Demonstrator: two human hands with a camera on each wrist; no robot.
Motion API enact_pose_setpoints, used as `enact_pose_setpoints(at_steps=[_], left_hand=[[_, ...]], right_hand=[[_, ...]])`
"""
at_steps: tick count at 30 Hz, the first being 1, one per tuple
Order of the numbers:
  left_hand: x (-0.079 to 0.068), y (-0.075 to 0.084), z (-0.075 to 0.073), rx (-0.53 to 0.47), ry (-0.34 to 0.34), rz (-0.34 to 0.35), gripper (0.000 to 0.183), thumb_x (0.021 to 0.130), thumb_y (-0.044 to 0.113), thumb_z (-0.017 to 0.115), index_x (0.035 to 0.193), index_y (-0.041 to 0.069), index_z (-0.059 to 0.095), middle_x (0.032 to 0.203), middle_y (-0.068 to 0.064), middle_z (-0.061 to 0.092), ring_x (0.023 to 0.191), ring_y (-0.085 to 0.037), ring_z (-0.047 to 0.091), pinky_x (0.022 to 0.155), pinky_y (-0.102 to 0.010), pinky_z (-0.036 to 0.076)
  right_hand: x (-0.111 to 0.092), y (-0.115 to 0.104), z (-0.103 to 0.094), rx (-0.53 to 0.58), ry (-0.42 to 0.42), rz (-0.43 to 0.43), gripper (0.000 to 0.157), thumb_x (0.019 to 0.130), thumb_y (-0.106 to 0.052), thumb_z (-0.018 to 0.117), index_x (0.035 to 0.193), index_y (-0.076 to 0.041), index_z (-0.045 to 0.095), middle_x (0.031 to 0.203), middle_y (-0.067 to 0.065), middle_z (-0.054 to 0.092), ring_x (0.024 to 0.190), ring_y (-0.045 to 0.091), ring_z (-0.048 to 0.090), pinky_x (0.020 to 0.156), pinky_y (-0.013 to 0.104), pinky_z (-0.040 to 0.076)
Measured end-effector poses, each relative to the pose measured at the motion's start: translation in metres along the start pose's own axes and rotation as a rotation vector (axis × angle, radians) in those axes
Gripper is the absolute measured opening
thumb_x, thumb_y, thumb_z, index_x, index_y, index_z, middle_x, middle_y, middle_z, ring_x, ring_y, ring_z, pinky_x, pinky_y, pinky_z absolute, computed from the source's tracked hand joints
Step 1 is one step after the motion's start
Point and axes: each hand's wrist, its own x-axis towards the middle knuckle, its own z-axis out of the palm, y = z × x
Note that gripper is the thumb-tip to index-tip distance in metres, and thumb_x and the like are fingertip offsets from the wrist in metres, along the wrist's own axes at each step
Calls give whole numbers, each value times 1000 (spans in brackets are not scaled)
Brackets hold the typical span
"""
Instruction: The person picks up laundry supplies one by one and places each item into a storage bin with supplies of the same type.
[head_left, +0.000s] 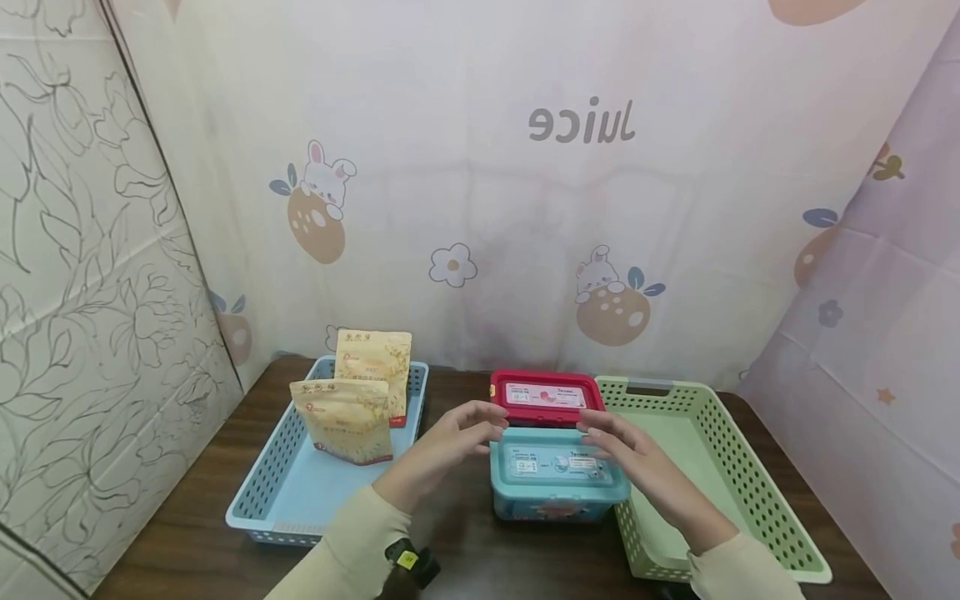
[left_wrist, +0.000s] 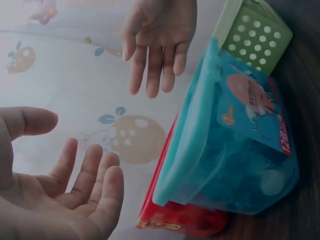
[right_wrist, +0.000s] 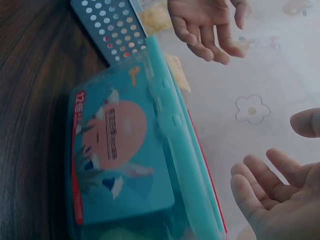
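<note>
Two lidded plastic boxes stand between the baskets: a teal box in front and a red box behind it. My left hand hovers at the teal box's upper left corner, fingers loosely bent, palm facing inward, holding nothing. Opposite it, my right hand is over the box's right side, its fingers relaxed and nothing in them. In the left wrist view, both hands appear apart from the teal box. The right wrist view shows the printed label on the front of the teal box.
On the left, a light blue basket holds two yellow pouches standing up. A green basket lies on the right, touching or very close to the teal box. A patterned curtain hangs behind the dark wooden table.
</note>
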Motion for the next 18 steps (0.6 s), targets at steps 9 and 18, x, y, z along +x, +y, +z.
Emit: enact_pose_setpoints(at_steps=[9,18], left_hand=[[6,-8,3,8,2,-35,40,98,26,62,131,5,59,125,-10,62,115,-28,60,99,-46,51],[13,-21,3,3,54,-127,40,95,23,65,130,5,58,125,-10,57,105,-28,57,94,-49,54]], right_hand=[[-6,9,-17,-28,48,-6,57,104,-37,54,150,-6,41,148,17,48,131,31,50,104,41,45],[-5,24,-21,-76,109,66,55,103,-25,59,147,2,42,127,18,55,113,24,54,86,32,53]])
